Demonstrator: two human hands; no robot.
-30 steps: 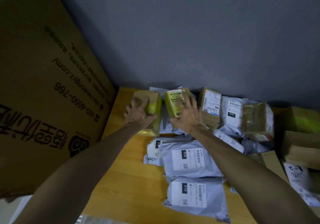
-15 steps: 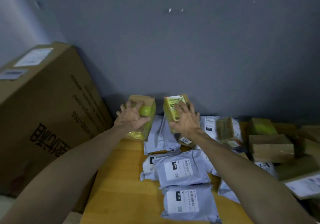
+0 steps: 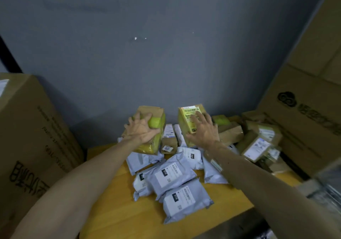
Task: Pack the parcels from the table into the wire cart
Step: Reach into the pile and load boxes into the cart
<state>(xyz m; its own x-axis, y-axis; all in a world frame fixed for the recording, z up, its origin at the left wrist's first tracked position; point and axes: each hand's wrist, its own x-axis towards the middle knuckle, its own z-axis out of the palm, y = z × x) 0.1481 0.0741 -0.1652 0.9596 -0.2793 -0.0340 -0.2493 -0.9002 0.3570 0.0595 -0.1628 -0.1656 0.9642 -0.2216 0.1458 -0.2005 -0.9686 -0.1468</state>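
Two grips, both above the desk [image 3: 110,211]: left hand [image 3: 142,130] clasps the taped box [image 3: 156,112], right hand [image 3: 204,132] the labelled box [image 3: 190,115] (fingers splayed wide); either one-handed hold may slip in transit.

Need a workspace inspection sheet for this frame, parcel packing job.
Surface: wooden table, partly covered by parcels.
Job's things: taped brown box, yellow-labelled box, both held; grey mailers piled centre; small cardboard boxes heaped right.
Clutter: nothing seen.
Hands: left hand grips taped brown box; right hand holds yellow-labelled box.
Cables: nothing seen.
Surroundings: grey wall; left carton; right carton.
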